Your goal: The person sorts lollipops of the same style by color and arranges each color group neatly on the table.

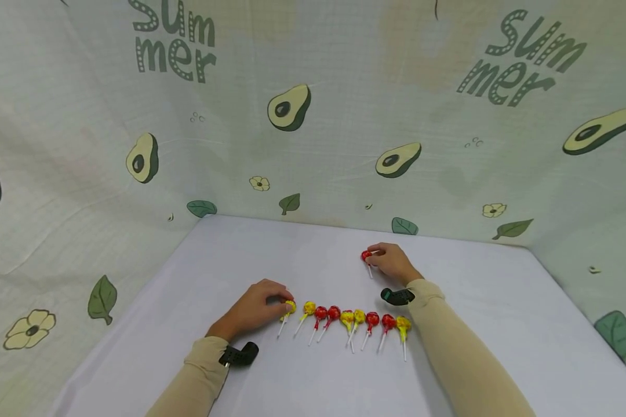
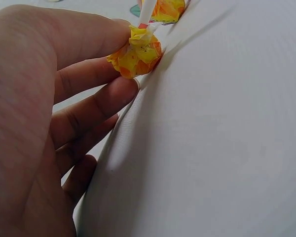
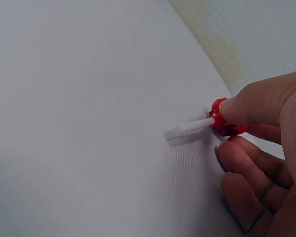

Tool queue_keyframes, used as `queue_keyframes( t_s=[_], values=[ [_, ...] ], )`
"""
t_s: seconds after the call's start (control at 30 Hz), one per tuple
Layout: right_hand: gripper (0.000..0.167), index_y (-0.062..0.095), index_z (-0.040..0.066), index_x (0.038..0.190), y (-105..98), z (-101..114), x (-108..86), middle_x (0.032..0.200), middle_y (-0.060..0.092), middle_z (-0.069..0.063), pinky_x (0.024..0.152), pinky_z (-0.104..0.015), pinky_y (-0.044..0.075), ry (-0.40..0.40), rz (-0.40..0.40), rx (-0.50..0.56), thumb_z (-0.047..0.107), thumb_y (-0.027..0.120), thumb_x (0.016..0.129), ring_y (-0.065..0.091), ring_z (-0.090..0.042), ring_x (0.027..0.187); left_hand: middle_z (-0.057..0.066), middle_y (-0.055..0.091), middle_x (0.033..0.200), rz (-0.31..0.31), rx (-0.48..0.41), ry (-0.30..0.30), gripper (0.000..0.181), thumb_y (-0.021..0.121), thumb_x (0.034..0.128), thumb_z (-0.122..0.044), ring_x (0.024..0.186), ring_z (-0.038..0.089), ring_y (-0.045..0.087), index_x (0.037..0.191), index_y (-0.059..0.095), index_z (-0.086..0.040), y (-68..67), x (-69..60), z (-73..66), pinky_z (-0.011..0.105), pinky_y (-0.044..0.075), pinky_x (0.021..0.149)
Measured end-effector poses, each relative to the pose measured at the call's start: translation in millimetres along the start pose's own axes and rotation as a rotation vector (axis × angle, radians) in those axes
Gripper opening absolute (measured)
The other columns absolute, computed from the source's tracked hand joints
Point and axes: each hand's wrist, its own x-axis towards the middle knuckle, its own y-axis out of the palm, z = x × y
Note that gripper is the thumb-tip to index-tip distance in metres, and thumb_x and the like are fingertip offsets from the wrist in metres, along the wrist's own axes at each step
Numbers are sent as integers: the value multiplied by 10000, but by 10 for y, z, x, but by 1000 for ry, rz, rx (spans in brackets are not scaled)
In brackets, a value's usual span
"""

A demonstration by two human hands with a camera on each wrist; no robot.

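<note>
At the left end of a row of lollipops, my left hand point(image 1: 254, 307) pinches a yellow lollipop point(image 2: 137, 57) by its wrapped head between thumb and index finger. Its white stick points toward me. Farther back on the table, apart from the row, my right hand point(image 1: 393, 263) holds a red lollipop point(image 3: 230, 130) by the head, thumb on top. That lollipop's stick lies close above the white surface. Beside the left hand comes another yellow lollipop point(image 1: 309, 308), then a red lollipop point(image 1: 320, 313) and several more red and yellow ones, heads away from me.
A white-covered table point(image 1: 292, 382) spreads under both hands. Behind and beside it hangs a pale cloth point(image 1: 339, 116) printed with avocados, leaves and lettering. The right forearm point(image 1: 454, 341) passes close to the yellow lollipop point(image 1: 403, 324) at the row's right end.
</note>
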Motion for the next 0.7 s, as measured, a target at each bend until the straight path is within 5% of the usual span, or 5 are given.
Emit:
queue_keyframes(
  t_s=[0.7],
  values=[
    [455, 585, 44, 1352, -50, -65, -90, 1136, 660, -139, 809, -351, 515, -3, 13, 73, 279, 656, 968, 611, -242, 904, -174, 645, 1076, 4, -5, 5, 142, 731, 918, -290, 1160, 153, 546, 1059, 748, -277, -32, -16, -52, 472, 413, 1026]
  ],
)
